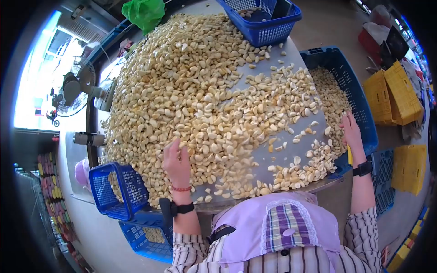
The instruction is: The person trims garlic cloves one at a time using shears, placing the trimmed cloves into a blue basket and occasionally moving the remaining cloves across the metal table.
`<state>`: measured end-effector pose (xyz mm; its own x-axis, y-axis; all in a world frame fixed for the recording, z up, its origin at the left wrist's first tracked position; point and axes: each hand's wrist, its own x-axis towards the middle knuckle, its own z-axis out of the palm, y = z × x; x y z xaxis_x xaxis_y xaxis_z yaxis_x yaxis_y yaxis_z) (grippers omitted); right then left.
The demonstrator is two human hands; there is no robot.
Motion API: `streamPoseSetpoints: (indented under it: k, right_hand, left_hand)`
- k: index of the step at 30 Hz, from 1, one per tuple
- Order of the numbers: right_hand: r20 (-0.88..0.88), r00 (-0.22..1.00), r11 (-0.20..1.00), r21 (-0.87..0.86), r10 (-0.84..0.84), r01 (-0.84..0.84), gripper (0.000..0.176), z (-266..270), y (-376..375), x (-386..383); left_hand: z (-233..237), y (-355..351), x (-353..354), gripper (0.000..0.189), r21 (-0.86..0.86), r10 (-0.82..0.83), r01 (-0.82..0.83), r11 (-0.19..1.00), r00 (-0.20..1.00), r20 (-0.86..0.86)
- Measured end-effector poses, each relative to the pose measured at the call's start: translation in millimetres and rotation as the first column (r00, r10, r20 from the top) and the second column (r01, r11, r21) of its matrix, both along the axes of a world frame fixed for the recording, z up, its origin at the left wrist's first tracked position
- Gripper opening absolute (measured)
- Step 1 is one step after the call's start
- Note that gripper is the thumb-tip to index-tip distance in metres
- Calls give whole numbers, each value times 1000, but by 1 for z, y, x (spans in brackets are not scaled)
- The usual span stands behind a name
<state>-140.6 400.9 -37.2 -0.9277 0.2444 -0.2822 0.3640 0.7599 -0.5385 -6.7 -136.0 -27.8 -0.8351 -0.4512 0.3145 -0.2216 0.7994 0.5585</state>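
Note:
Pale, curved cashew kernels (pixel 182 91) lie in a broad heap over the grey metal table (pixel 291 141). My left hand (pixel 176 161) is at the near edge of the heap, with its fingers slightly bent and apart and nothing visible between them. Over at the table's right edge, my right hand (pixel 353 134) is closed around a thin tool with a yellow handle (pixel 349 155); its working end is too small to make out. Below that hand, a large blue crate (pixel 362 98) holds more cashews.
A blue basket (pixel 264 34) sits at the table's far edge, and another blue basket (pixel 119 191) at the near left. A lower blue crate (pixel 145 243) stands beneath it. A green plastic bag (pixel 143 13), a fan (pixel 77 86) and yellow crates (pixel 393 93) surround the table.

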Motion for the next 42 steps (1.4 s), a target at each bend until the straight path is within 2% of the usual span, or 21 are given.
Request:
streamPoseSetpoints:
  k: [1, 3, 5, 9, 10, 11, 12, 14, 18, 20, 22, 24, 26, 28, 30, 31, 33, 38, 40, 41, 42]
  right_hand:
    - [46, 989, 917, -372, -138, 145, 57, 22, -27, 5]
    - [73, 991, 866, -482, -110, 132, 53, 32, -68, 14]
    - [97, 992, 800, -587, -79, 121, 49, 36, -102, 23]
    - [142, 971, 479, -877, 194, 32, 41, 35, -160, 43]
    - [163, 959, 429, -902, 232, 49, 42, 37, -174, 48]
    - [184, 945, 379, -923, 271, 71, 43, 39, -187, 53]
    - [190, 944, 379, -922, 269, 78, 43, 41, -198, 58]
    - [92, 905, 299, -954, 416, -40, 48, 47, -218, 67]
    - [-94, 859, 368, -876, 503, -312, 52, 60, -242, 77]
    - [-280, 689, 270, -771, 669, -576, 56, 56, -246, 79]
    - [-218, 630, 268, -768, 746, -582, 53, 65, -242, 74]
    - [144, 793, 344, -935, 592, -87, 52, 64, -240, 70]
    - [159, 838, 329, -944, 522, -26, 53, 49, -230, 63]
    - [179, 873, 306, -951, 454, 35, 53, 37, -227, 62]
    - [89, 910, 243, -970, 405, -13, 57, 33, -229, 63]
    - [84, 911, 240, -971, 404, -17, 57, 35, -233, 64]
    - [31, 925, 377, -918, 380, -125, 59, 42, -238, 69]
    - [-30, 944, 390, -906, 328, -164, 56, 44, -227, 70]
    - [-40, 949, 386, -907, 313, -165, 54, 39, -223, 72]
    - [-35, 954, 364, -920, 296, -147, 50, 37, -223, 73]
    - [-33, 959, 341, -931, 282, -132, 47, 34, -224, 73]
  left_hand:
    - [5, 8, -11, 34, -72, -94, 94, 993, 996, 10]
    - [5, 19, -30, 32, -141, -189, 191, 971, 982, 27]
    - [0, 22, -40, 32, -180, -233, 292, 939, 929, 289]
    - [-7, 19, -45, 25, -126, -267, 306, 944, 929, 255]
    - [-5, 21, -43, 22, 338, -300, 227, 913, 936, 182]
    - [-2, 24, -38, 19, 731, -294, 124, 671, 950, 109]
    - [10, 33, -34, 19, 732, -296, 121, 671, 948, 115]
    - [37, 58, -23, 17, 990, -198, -15, 138, 979, 43]
    - [32, 72, -1, 8, 991, -346, -1, -135, 937, -46]
    - [25, 79, 12, 15, 992, -395, -42, -120, 918, -9]
    - [29, 85, 20, 36, 805, -373, 92, -586, 852, -369]
    - [32, 88, 15, 46, 800, -328, 166, -576, 850, -413]
    - [38, 86, 1, 43, 842, 80, 227, -490, 973, -216]
    - [9, 36, -19, 43, 994, -34, 16, -108, 999, -20]
    - [10, 32, -62, 35, 768, -21, -73, 636, 993, 112]
    - [9, 33, -78, 35, 767, -22, -69, 638, 994, 108]
    - [-2, 36, -97, 33, 47, -18, -2, 999, 907, 422]
    - [-37, 29, -99, 28, 179, -179, 149, 973, 971, 161]
    - [-28, 37, -88, 27, 722, -69, -60, 689, 987, 148]
    - [-28, 39, -84, 27, 723, -72, -63, 688, 985, 154]
    - [-27, 41, -79, 30, 515, -72, 12, 857, 993, 97]
